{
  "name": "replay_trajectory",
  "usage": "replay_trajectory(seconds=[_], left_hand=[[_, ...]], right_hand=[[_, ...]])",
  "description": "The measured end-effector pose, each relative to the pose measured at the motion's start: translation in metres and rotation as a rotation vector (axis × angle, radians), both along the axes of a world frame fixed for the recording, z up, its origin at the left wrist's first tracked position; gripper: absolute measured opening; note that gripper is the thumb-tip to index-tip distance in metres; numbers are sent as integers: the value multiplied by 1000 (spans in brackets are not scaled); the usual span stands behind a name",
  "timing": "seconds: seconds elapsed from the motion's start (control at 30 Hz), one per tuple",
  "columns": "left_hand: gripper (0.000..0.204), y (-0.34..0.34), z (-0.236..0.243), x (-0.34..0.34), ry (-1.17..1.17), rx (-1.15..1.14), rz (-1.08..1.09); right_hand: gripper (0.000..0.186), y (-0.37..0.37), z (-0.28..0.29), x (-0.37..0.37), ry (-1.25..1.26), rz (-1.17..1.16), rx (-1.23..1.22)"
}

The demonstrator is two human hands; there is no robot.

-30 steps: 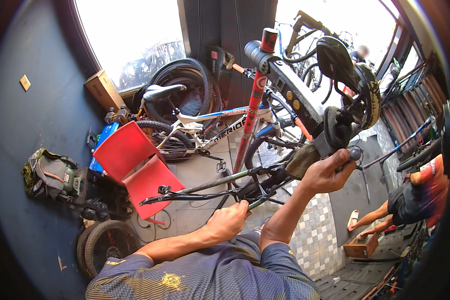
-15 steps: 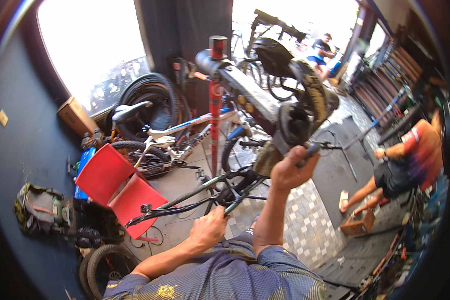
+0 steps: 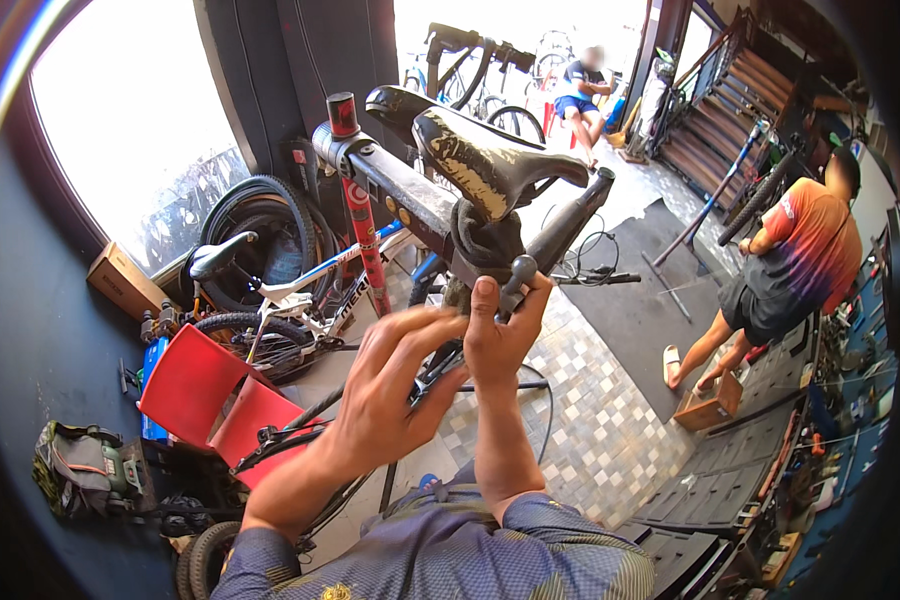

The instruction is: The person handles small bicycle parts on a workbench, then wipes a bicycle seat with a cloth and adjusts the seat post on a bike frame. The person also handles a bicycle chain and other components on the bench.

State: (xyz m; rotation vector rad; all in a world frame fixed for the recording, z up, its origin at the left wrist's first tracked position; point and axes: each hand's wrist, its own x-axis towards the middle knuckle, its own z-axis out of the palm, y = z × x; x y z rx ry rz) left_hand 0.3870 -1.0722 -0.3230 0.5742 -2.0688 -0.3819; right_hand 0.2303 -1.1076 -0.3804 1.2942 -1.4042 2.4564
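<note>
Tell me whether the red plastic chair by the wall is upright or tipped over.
Tipped over. The red plastic chair lies on its side on the floor beside the white bicycle, seat and back facing sideways.

**Bright daylight, heavy fisheye bend**

Daylight floods in through the window (image 3: 130, 150) and the open doorway (image 3: 560, 60), both blown out to white. The interior right side sits dim. Glare shines on the black saddle (image 3: 490, 160). Straight edges curve toward the dark, vignetted rim (corners are fully black). The centre is sharp; the distant seated person is blurred.
</note>
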Motion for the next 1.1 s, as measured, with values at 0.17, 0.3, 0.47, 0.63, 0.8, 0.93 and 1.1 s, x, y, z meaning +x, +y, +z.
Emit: replay_trajectory(seconds=[0.17,0.3,0.47,0.63,0.8,0.93,1.1], left_hand=[[31,-41,46,-97,-6,-115,-48],[25,-43,39,-130,66,-45,53],[32,-45,34,-130,147,-14,43],[35,-57,35,-107,3,2,-221],[31,-52,37,-111,-38,95,-156],[28,-47,35,-113,-39,67,-103],[33,-47,19,-126,165,-95,14]], right_hand=[[43,6,-14,-13,46,18,119],[44,11,-21,-19,29,93,110],[45,17,-27,-36,32,248,169],[47,8,-21,-66,34,442,222],[49,-4,-1,-95,85,703,228],[50,-27,19,-112,104,890,384],[51,-55,34,-120,173,1131,548]])
